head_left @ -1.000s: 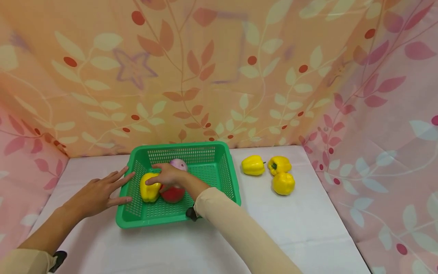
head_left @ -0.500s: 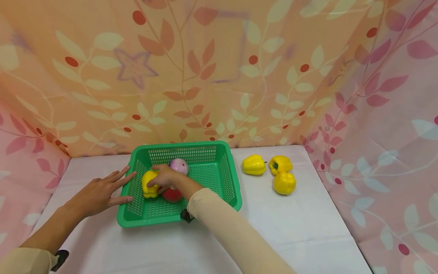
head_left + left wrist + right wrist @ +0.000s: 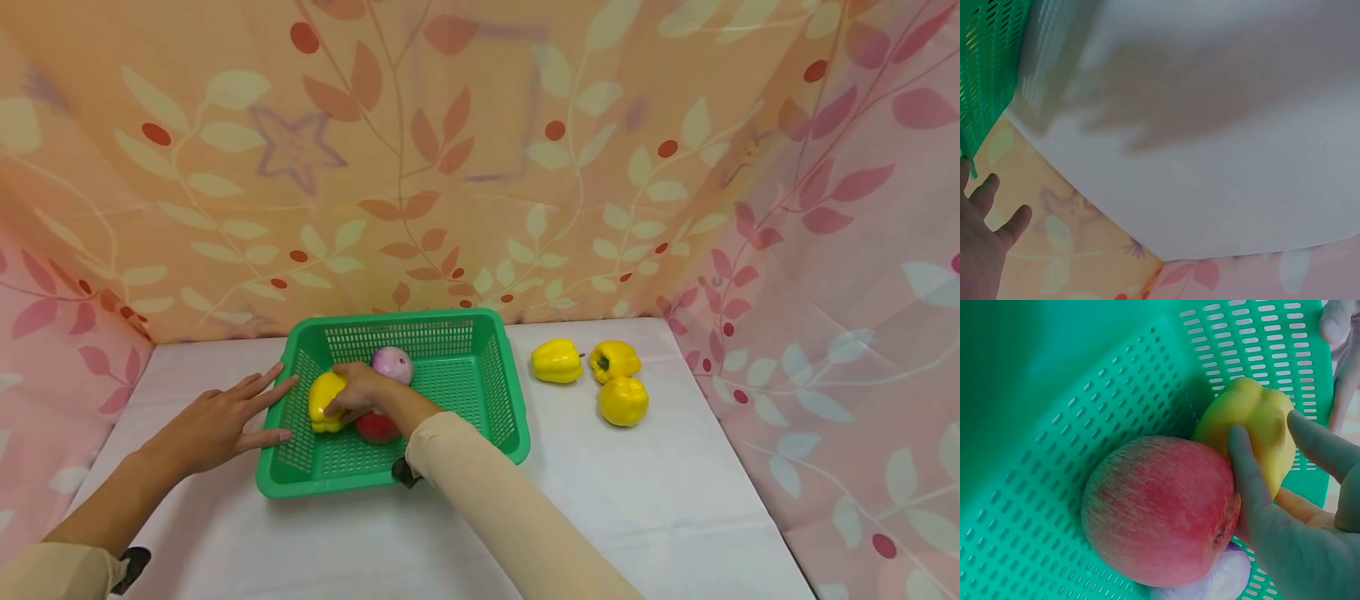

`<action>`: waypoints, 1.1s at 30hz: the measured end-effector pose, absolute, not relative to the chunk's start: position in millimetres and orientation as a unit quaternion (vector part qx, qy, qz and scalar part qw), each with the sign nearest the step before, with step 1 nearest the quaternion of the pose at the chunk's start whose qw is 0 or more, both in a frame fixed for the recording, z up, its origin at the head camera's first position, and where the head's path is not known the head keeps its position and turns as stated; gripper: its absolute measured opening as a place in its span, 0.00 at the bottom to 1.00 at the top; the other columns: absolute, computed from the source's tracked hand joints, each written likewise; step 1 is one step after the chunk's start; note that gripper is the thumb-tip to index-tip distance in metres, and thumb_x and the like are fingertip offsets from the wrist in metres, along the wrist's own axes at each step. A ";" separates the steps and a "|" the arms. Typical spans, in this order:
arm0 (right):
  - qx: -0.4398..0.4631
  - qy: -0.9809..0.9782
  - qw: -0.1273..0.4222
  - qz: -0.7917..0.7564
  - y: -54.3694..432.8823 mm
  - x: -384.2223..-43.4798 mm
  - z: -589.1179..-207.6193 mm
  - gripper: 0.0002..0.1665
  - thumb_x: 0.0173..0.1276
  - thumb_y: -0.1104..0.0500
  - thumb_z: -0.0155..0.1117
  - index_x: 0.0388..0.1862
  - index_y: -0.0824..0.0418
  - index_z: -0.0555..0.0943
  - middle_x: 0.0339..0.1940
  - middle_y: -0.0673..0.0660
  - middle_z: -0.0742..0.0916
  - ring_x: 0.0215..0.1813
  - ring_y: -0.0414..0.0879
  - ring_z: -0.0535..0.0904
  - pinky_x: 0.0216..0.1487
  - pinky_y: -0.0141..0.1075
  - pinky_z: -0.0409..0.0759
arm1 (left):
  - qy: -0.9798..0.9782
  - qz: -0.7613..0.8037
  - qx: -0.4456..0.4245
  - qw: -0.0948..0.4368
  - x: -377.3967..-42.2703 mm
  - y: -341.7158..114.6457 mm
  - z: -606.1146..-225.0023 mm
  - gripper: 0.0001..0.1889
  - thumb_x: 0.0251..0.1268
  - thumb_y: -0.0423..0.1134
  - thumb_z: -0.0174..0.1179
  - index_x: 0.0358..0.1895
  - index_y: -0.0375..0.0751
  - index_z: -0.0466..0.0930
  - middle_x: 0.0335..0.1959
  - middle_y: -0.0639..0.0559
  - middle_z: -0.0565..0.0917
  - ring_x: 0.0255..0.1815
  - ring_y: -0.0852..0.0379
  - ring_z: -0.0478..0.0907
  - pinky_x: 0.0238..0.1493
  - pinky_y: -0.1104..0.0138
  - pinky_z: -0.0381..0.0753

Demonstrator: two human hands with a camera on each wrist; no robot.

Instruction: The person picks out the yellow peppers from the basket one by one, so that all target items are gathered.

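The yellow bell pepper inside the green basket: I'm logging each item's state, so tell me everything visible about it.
The yellow bell pepper is glossy, lobed and smooth, plastic-looking. It lies in the left part of the green perforated plastic basket, close to the left wall. The right hand holds it, fingers and thumb curled over its top and side. A red apple sits right beside it, apparently touching. The left hand rests outside, against the basket's wall.

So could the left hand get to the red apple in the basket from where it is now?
Probably not directly. The left hand rests outside the green basket, and the wall, the yellow pepper and the right hand stand before the red apple.
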State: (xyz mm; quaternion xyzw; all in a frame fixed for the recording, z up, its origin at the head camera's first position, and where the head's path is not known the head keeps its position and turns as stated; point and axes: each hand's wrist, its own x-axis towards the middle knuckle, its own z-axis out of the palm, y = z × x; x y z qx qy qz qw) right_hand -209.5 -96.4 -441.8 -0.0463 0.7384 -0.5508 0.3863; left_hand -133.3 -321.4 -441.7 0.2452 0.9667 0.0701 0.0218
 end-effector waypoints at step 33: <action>-0.056 0.806 0.327 -0.490 -97.4 -205.9 -436.6 0.45 0.55 0.73 0.76 0.72 0.65 0.68 0.46 0.59 0.78 0.39 0.48 0.75 0.43 0.37 0.85 | 0.968 0.070 0.241 0.024 -134.0 -322.5 -443.2 0.44 0.63 0.65 0.60 0.78 0.50 0.58 0.77 0.38 0.60 0.69 0.31 0.67 0.52 0.35 0.75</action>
